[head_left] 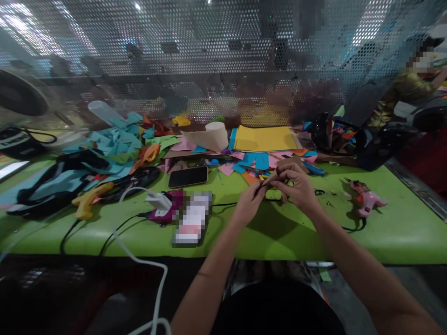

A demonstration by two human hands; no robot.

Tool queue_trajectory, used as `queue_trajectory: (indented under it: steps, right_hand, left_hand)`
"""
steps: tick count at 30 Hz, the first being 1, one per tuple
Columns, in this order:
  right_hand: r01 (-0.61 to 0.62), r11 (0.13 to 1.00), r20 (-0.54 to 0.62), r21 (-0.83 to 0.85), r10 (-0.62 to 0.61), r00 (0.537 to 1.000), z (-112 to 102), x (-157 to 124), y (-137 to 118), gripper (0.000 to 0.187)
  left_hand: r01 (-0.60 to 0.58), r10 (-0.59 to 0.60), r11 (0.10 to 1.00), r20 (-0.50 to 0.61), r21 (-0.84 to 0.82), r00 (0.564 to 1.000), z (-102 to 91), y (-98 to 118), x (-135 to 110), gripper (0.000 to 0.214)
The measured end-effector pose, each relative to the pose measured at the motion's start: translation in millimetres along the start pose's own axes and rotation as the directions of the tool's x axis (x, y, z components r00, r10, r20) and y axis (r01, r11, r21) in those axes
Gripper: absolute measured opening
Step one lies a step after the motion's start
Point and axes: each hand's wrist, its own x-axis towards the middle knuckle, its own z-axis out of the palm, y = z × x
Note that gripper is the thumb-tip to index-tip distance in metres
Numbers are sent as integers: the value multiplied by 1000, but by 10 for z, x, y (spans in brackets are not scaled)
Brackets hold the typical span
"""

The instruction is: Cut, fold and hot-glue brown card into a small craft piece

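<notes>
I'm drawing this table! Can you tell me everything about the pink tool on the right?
The pink tool looks like a plastic glue gun. A red light glows on it; its brownish front end looks messy, but blurred. A black cord leaves its handle. It lies on the green table, tip pointing away and leftward, right of the right hand, and no hand touches it.

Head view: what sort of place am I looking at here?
Probably a craft workshop, though I can't be certain. Coloured paper scraps are strewn along the green table, a stack of yellow sheets lies among them, and what looks like a yellow glue gun lies toward the left.
</notes>
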Motion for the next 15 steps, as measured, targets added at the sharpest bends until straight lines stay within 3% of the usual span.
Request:
queue_trajectory:
  steps: [6, 12, 15]
  right_hand:
    - [23, 999, 33, -27, -23, 999, 37, -11, -69, 21]
    - [-25, 999, -9, -33, 25, 1000, 34, -13, -97, 11]
    - [-140, 988, -35, 62, 142, 989, 43, -10, -70, 39]
  left_hand:
    - [1, -1, 1000, 5, 11, 1000, 13, 26, -2, 28]
    - [73, -80, 984, -38, -165, 996, 35, 17, -9, 29]
    - [112, -126, 969, -50, -222, 991, 28, 2, -4, 32]
